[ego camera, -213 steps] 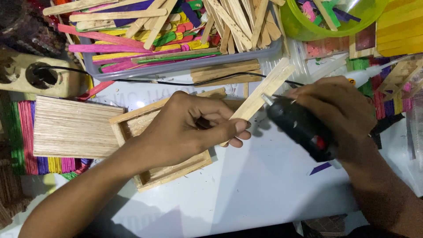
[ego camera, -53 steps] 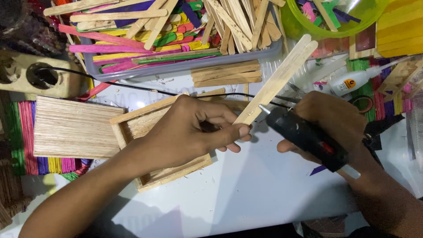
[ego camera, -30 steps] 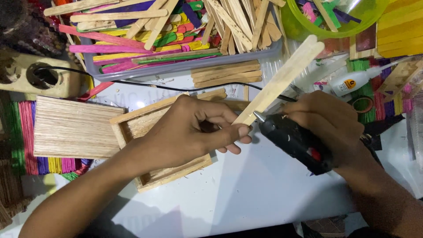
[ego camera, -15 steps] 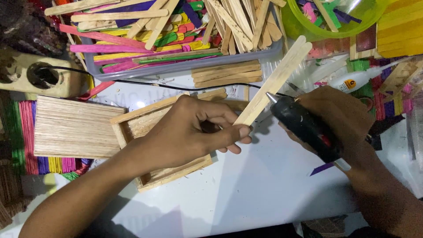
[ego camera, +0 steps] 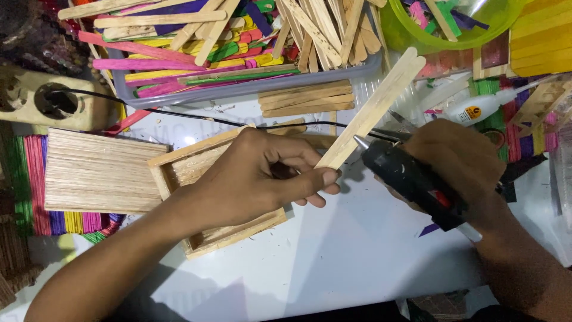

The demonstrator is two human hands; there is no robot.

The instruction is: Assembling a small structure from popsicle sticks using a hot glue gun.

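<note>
White bench (ego camera: 357,262) fills the lower view; craft clutter lines its far edge. I see my left hand (ego camera: 256,179) closed in a pinch on the lower end of a plain wooden stick (ego camera: 372,110), thumb and fingers clamped narrow. This stick runs tilted up and to the right, its upper end over the edge of a green bowl (ego camera: 417,39). My right hand (ego camera: 459,161) is wrapped shut around a black glue gun (ego camera: 411,179). Its metal nozzle sits just beside the stick's lower part; I cannot tell whether they touch. Under my left hand lies an open frame (ego camera: 208,238) of wooden sticks, flat on the bench. Left of the frame lies a flat panel (ego camera: 98,173) of joined sticks, resting on coloured sticks. A clear tray (ego camera: 238,95) of plain and coloured sticks stands behind. A black cord (ego camera: 179,113) runs from a socket strip (ego camera: 36,98) across the bench toward the gun. A white glue bottle (ego camera: 482,107) lies beyond my right hand.
</note>
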